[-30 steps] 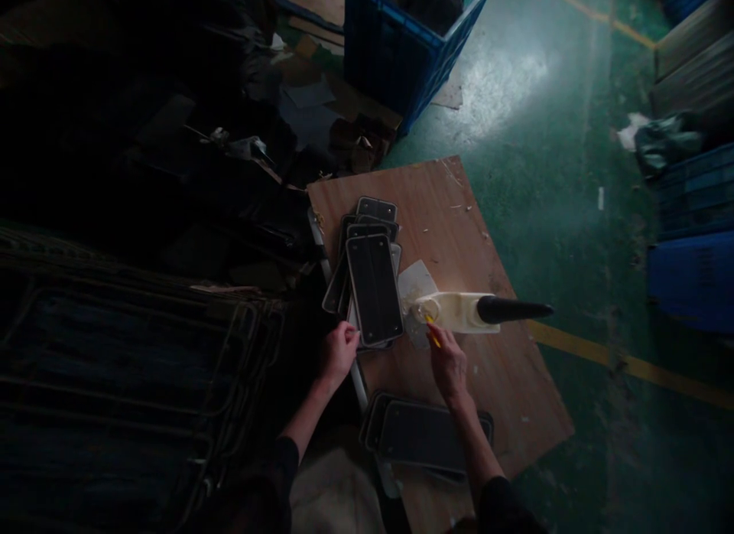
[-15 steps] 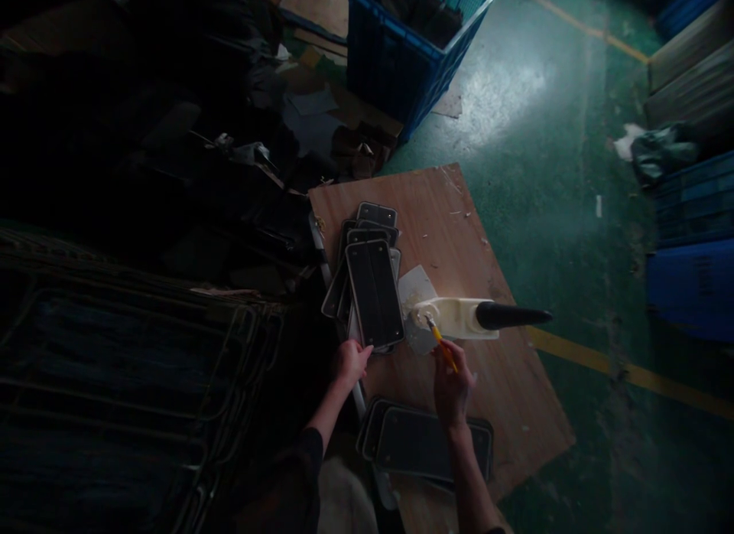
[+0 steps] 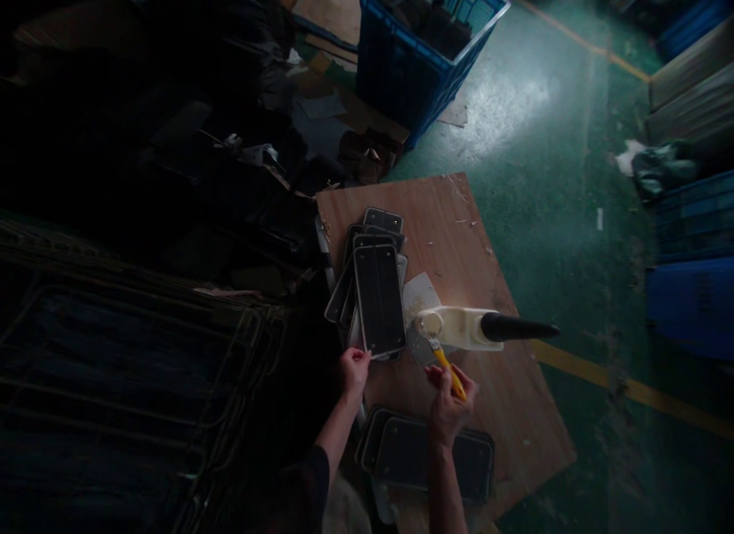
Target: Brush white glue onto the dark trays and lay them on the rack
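My left hand point(image 3: 354, 368) is closed, with thumb and fingertips pinching the near corner of the top black rectangular panel point(image 3: 380, 301). That panel has rounded corners, a pale edge and small studs, and it lies on an untidy stack of similar panels. My right hand point(image 3: 450, 402) grips a small brush point(image 3: 449, 369) by its yellow handle. The bristle end is at the near rim of a round opening in a whitish plastic container point(image 3: 459, 327). A long dark tapered piece point(image 3: 518, 327) sticks out from the container's right end. Under the container lies a stained pale sheet point(image 3: 423, 291).
The wooden board point(image 3: 516, 411) carries everything. A second pile of black panels point(image 3: 401, 451) lies near my right forearm. Beyond the board stands a blue crate point(image 3: 384, 83) holding dark items. Wire racks point(image 3: 223, 381) are at the left, blue bins point(image 3: 691, 297) at the right.
My right hand and the brush have drawn back toward me, from inside the container's opening to its near rim. My left hand stays at the panel's corner. The view has shifted slightly.
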{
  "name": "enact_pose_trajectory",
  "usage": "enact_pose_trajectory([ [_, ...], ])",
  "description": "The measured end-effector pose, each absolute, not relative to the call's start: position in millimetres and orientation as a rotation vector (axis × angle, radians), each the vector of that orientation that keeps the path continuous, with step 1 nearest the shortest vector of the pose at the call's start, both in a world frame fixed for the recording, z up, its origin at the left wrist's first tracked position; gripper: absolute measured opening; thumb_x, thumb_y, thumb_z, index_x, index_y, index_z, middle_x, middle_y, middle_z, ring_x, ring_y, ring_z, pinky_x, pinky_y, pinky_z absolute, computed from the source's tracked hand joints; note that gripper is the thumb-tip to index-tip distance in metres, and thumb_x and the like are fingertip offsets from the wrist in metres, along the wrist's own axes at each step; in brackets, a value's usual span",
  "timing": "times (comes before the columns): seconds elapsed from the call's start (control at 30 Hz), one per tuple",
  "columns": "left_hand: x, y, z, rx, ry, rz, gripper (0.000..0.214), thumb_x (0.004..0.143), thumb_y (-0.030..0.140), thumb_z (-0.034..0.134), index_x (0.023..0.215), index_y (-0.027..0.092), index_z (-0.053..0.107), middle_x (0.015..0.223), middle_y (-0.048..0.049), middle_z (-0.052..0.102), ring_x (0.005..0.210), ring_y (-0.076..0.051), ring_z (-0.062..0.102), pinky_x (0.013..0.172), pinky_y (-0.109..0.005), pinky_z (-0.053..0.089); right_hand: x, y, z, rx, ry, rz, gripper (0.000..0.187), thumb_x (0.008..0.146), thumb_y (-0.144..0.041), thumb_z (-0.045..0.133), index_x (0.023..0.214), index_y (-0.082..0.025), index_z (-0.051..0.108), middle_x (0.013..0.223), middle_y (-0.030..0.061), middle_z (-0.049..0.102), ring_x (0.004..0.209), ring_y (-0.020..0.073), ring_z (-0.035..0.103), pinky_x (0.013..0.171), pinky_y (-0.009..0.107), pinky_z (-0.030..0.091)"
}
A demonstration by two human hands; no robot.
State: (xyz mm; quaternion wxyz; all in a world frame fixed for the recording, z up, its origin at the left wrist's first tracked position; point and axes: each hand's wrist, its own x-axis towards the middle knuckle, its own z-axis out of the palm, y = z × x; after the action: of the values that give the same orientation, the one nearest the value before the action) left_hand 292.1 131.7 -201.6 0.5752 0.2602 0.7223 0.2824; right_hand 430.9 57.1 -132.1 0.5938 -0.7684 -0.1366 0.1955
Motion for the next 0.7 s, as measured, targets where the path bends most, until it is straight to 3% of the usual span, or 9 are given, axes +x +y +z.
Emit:
enact_pose_trajectory([
  [0.33, 254, 148, -199, 0.475, 1.587, 0.862, 0.042, 0.06, 0.052, 0.074, 0.07, 0.015, 0.056, 0.058, 0.0022, 0.058, 0.048, -0.012, 0.058, 0.047, -0.024, 0.048, 428, 58, -112, -1.638, -0.153, 0.426, 0.032, 0.081, -0.036, 0.07, 0.103, -0.018, 0.054, 0.077, 0.001, 0.071, 0.068, 0.0179, 0.071, 0.07, 0.034, 0.061],
  [0.7, 254, 148, -173, 0.336, 1.354, 0.857, 0.045, 0.055, 0.048, 0.08, 0.07, 0.014, 0.055, 0.066, 0.001, 0.06, 0.059, -0.011, 0.062, 0.061, -0.025, 0.053, 423, 69, -114, -1.643, -0.188, 0.454, 0.034, 0.083, -0.036, 0.068, 0.107, -0.018, 0.053, 0.08, 0.0024, 0.071, 0.069, 0.0178, 0.071, 0.07, 0.033, 0.061],
])
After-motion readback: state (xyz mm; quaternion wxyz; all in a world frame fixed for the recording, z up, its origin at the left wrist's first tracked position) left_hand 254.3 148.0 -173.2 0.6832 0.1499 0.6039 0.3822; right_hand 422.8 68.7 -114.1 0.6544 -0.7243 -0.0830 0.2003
